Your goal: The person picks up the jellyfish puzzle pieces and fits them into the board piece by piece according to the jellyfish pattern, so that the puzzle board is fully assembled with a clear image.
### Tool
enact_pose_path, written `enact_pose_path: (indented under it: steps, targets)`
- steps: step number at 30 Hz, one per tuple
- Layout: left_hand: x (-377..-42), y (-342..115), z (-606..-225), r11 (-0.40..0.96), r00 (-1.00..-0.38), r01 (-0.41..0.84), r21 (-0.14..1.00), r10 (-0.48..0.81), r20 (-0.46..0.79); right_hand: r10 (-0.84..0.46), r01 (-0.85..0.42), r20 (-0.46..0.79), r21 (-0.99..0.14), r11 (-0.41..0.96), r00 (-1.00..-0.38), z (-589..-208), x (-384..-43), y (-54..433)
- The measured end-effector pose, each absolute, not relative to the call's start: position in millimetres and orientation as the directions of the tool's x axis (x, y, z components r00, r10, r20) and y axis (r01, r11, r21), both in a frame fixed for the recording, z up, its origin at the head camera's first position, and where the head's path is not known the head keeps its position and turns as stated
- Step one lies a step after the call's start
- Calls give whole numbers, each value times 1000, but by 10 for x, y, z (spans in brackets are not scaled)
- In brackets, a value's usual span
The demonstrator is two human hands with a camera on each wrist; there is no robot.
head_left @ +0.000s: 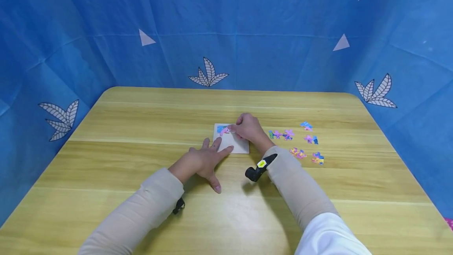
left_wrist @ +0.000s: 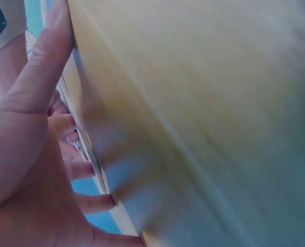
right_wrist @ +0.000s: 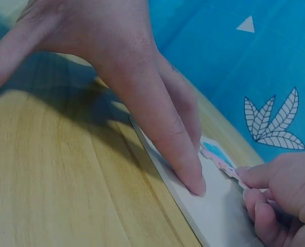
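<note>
A square white puzzle board lies near the middle of the table. Blue puzzle pieces sit in its far left corner. My right hand reaches over the board and pinches a pink puzzle piece between thumb and fingers, right beside the blue ones. Spread wide, my left hand rests fingertips on the board's near left part, with its thumb out over the table. In the right wrist view the straight left fingers press the white surface. The left wrist view shows mostly palm and blurred wood.
To the right of the board lie loose puzzle pieces in small groups: purple and green ones, blue ones, pink and yellow ones, and blue and yellow ones. A blue patterned curtain hangs behind the wooden table.
</note>
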State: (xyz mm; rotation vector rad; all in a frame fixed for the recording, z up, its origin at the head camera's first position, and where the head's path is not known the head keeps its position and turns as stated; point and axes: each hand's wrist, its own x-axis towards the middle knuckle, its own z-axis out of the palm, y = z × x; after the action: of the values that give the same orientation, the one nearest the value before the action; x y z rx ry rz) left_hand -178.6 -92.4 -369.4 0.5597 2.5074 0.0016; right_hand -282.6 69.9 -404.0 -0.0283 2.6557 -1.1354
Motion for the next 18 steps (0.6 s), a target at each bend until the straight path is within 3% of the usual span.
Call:
enact_pose_path:
  steps: [18]
  targets:
    - [-1789,-916,-3700,916,-750,379,130,387,-536,-118,65,-217,-682,728,-969,-4054,-2844,703]
